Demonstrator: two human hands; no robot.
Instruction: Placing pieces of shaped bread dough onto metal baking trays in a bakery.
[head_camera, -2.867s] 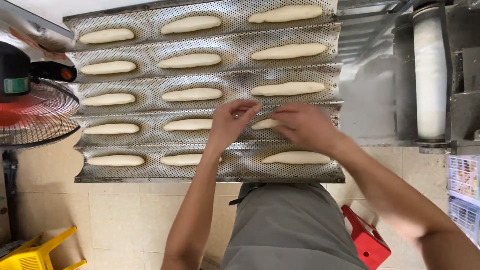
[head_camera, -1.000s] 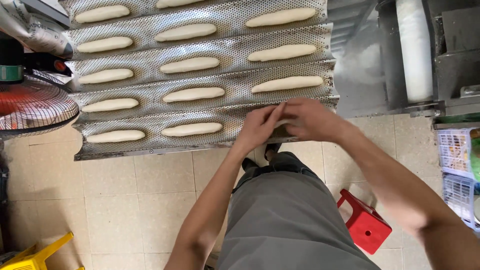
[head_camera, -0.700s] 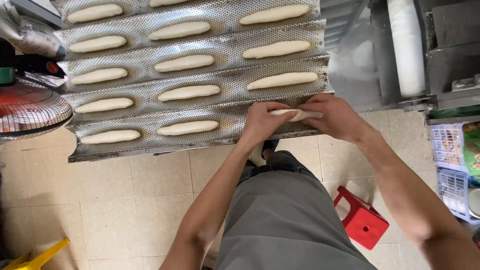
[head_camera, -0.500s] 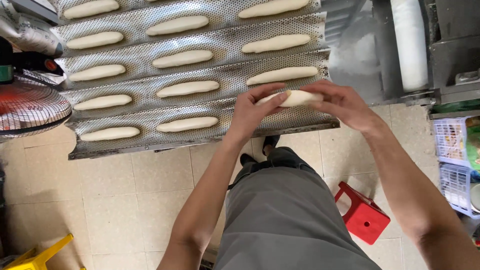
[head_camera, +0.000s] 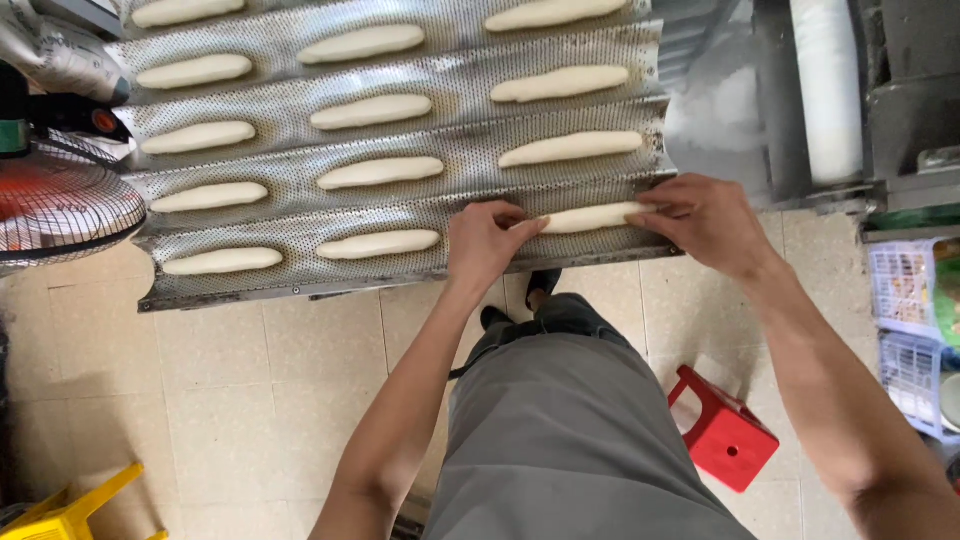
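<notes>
A perforated metal baguette tray (head_camera: 460, 135) with wavy channels lies in front of me, carrying several long pale dough pieces in rows. My left hand (head_camera: 487, 243) and my right hand (head_camera: 706, 220) pinch the two ends of one dough piece (head_camera: 590, 217), which lies in the nearest channel at the tray's right side. Another dough piece (head_camera: 378, 244) rests just left of my left hand in the same channel. Above my hands lies a further dough piece (head_camera: 571, 149).
A fan with a wire guard (head_camera: 60, 200) stands at the left. A red plastic stool (head_camera: 722, 430) sits on the tiled floor by my right leg. A white roller (head_camera: 830, 90) on a machine is at upper right. Plastic baskets (head_camera: 910, 320) are at the far right, a yellow stool (head_camera: 70, 510) at lower left.
My hands lifted a dough piece from in front of me and set it down in the nearest channel at the tray's right end; the view shifted slightly.
</notes>
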